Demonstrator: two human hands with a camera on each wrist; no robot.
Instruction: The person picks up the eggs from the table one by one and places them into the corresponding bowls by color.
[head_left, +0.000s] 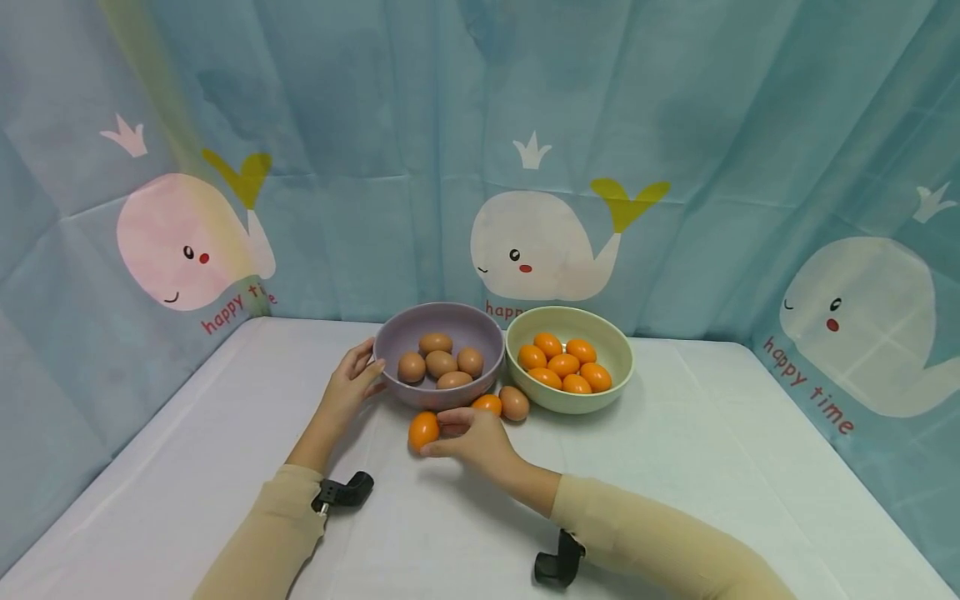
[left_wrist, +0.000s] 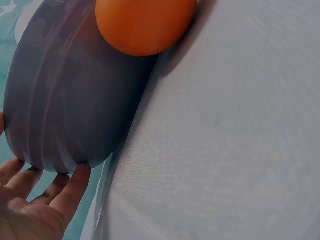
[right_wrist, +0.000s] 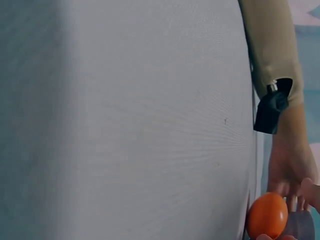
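On the left stands a purple bowl [head_left: 408, 393] with several brown eggs [head_left: 441, 363] inside. My left hand [head_left: 348, 385] holds its left side, thumb at the rim and fingertips against the outer wall, as the left wrist view shows. In front of that bowl my right hand [head_left: 480, 442] pinches a glossy orange egg [head_left: 423, 431] between thumb and fingers. Another orange egg [head_left: 489, 404], partly hidden behind the right hand, lies beside a loose brown egg [head_left: 514, 403]. To the right, a pale green bowl [head_left: 577, 403] contains several orange eggs [head_left: 562, 365].
A white cloth [head_left: 697, 467] covers the table. Behind and at both sides hangs a blue curtain [head_left: 337, 233] printed with whales. Each sleeved forearm carries a black wrist mount [head_left: 558, 562]. The two bowls stand side by side near the back edge.
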